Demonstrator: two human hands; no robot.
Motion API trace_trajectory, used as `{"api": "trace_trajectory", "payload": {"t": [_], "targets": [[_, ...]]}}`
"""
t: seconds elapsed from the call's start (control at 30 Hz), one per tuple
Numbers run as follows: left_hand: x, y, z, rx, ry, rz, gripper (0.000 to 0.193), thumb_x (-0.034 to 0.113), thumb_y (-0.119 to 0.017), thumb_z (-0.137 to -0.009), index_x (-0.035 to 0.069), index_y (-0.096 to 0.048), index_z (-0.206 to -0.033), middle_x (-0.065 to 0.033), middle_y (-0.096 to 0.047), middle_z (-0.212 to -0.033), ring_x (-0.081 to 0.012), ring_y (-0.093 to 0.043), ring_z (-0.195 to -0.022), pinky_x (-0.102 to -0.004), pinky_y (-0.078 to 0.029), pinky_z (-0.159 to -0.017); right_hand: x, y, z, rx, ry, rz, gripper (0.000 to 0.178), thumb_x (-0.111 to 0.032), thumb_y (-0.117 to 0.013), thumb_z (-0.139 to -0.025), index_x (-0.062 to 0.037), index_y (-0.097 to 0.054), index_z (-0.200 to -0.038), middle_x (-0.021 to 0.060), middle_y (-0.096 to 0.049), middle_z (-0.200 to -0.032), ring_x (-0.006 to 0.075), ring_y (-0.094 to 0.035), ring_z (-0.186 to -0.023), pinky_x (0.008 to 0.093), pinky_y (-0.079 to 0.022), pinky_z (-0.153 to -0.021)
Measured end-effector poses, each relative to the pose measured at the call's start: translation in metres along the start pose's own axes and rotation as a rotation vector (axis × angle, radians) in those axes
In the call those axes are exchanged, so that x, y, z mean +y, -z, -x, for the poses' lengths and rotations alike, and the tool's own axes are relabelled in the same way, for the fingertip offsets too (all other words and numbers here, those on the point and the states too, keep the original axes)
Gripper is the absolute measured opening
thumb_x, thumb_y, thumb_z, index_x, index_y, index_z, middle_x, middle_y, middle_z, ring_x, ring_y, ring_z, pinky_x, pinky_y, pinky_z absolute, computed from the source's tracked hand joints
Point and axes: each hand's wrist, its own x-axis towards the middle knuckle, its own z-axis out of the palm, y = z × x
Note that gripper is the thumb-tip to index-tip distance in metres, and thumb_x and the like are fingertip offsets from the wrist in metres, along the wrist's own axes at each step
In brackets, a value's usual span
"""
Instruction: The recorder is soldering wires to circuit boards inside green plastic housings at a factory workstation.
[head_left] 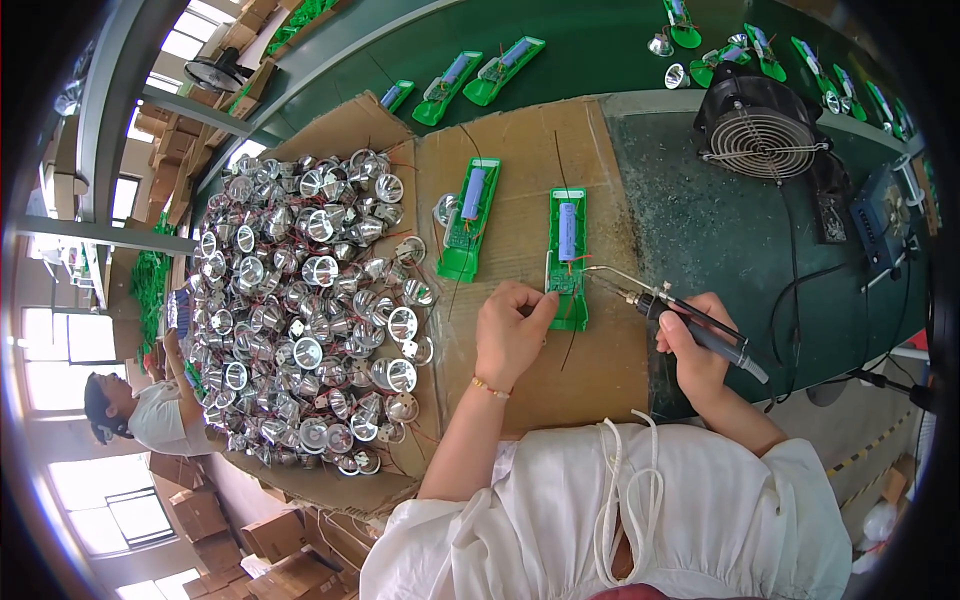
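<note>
The right hand point(697, 362) holds a soldering iron point(718, 346) in a closed grip; the left hand point(512, 328) adjoins a circuit board point(565, 283), its grip indiscernible.

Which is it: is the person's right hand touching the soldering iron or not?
Touching. The head view shows the right hand with thumb and fingers gripping the dark handle of the soldering iron.

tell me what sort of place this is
Probably a workshop or factory assembling small lamps: there's a soldering iron in use, a big heap of shiny reflectors, and many similar green casings.
</note>
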Motion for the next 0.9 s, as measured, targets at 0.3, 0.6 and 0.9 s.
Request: {"api": "trace_trajectory", "payload": {"t": [0.3,0.6,0.9], "targets": [[0.002,0.010,0.002,-0.001,-0.074,-0.080,0.015,0.015,-0.063,-0.074,0.001,-0.063,-0.069,-0.0096,-0.063,-0.064,-0.0160,-0.061,-0.054,-0.0289,-0.047,-0.052,0.007,0.028,-0.009,0.077,0.043,0.085,0.014,-0.008,-0.059,-0.081,-0.0021,-0.047,-0.081,0.0062,-0.054,-0.061,0.0084,-0.050,-0.049,0.0201,-0.040,-0.045],[0.042,-0.027,-0.183,0.102,-0.381,-0.474,0.026,0.026,-0.060,-0.074,0.001,-0.063,-0.080,-0.0140,-0.063,-0.069,-0.0273,-0.062,-0.065,-0.0353,-0.050,-0.062,0.013,0.034,-0.016,0.189,-0.054,0.083,0.014,-0.007,-0.064,-0.078,-0.0026,-0.051,-0.076,0.0033,-0.055,-0.060,0.0067,-0.050,-0.049,0.0197,-0.041,-0.045],[0.009,0.045,-0.165,-0.152,-0.341,-0.908,0.051,0.033,-0.065,-0.065,0.015,-0.057,-0.112,-0.0152,-0.054,-0.104,-0.0306,-0.057,-0.092,-0.0378,-0.047,-0.079,0.009,0.037,-0.014,0.143,-0.041,0.053,0.014,-0.009,-0.062,-0.079,-0.0028,-0.050,-0.078,0.0046,-0.054,-0.061,0.0075,-0.049,-0.048,0.0195,-0.039,-0.045]]}}
